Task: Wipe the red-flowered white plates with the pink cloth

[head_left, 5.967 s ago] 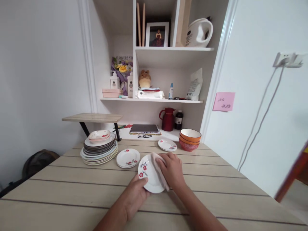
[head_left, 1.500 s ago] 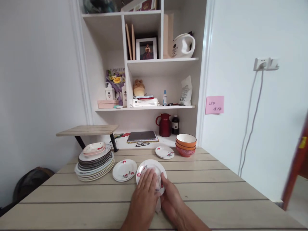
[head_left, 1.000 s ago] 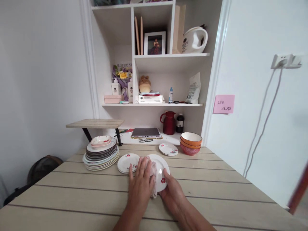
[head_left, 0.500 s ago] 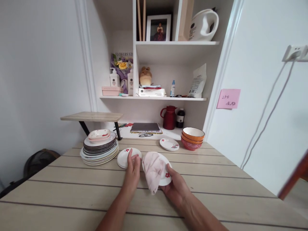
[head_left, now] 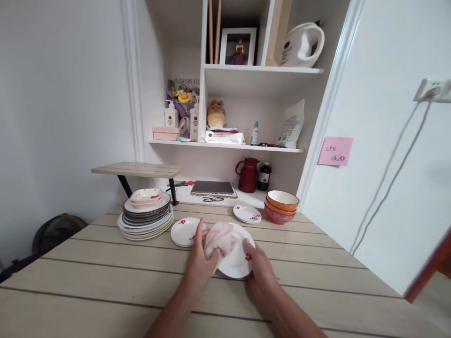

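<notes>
My right hand (head_left: 260, 268) grips a white plate (head_left: 237, 267) with red flowers by its right rim, thumb on top, fingers underneath. A pale pink cloth (head_left: 220, 239) lies bunched over the plate's left part. At the cloth's left edge, my left hand (head_left: 201, 260) takes hold of it, with the thumb on the cloth and the index finger stretched upward; the other fingers are partly hidden. Just left of that hand, small flowered plates (head_left: 183, 231) rest on the table. Another couple of small flowered plates (head_left: 246, 213) lie farther back.
At the left stands a tall stack of plates (head_left: 146, 218) topped by a small dish, beside a raised wooden stand (head_left: 137, 170). Orange and red bowls (head_left: 282, 202) are stacked at the back right. Behind are a closed laptop (head_left: 213, 188), glasses (head_left: 213, 199) and a red jug (head_left: 248, 174).
My left hand has moved right and onto the cloth, which is now bunched up instead of hanging over the plate's front edge. The right hand keeps its grip on the plate. The view has shifted slightly.
</notes>
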`<move>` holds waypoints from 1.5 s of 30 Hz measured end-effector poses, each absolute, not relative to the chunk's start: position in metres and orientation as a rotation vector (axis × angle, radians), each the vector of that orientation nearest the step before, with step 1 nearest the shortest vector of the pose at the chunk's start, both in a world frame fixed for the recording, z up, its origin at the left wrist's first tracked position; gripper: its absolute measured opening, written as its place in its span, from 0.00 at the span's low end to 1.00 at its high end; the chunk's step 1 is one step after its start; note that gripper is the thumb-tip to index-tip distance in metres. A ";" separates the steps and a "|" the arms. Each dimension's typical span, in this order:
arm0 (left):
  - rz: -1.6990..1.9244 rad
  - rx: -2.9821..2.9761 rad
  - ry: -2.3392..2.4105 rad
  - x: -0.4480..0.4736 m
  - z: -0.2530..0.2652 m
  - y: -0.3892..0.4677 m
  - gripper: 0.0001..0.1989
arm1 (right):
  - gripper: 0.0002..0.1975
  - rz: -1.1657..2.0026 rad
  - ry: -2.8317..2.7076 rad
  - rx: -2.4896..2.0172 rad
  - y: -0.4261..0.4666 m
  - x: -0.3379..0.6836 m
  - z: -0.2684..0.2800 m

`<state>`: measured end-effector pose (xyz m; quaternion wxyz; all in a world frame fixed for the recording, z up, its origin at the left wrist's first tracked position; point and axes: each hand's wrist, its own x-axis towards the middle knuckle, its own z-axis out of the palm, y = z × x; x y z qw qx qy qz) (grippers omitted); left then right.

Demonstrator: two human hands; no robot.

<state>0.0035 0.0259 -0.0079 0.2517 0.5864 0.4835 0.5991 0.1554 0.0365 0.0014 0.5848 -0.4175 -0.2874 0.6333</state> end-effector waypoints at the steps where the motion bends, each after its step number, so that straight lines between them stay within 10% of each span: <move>1: 1.632 1.518 1.312 -0.001 -0.005 0.027 0.41 | 0.20 1.474 -0.721 -0.971 0.036 0.157 0.002; 15: 1.497 1.650 1.288 -0.001 -0.002 0.016 0.20 | 0.13 1.592 -0.755 -0.863 0.035 0.156 0.006; 22: 1.560 1.035 0.859 0.012 0.021 -0.008 0.29 | 0.13 2.041 -0.586 -0.668 0.034 0.159 0.015; 25: 1.376 0.811 0.585 0.021 0.025 -0.013 0.38 | 0.12 1.975 -0.602 -0.687 0.030 0.157 0.018; 35: 1.207 0.358 0.312 0.017 0.028 -0.006 0.17 | 0.13 1.486 -0.838 -0.979 0.030 0.151 0.015; 45: 1.089 0.416 0.278 0.026 0.013 -0.009 0.17 | 0.18 1.391 -0.889 -1.007 0.029 0.153 0.011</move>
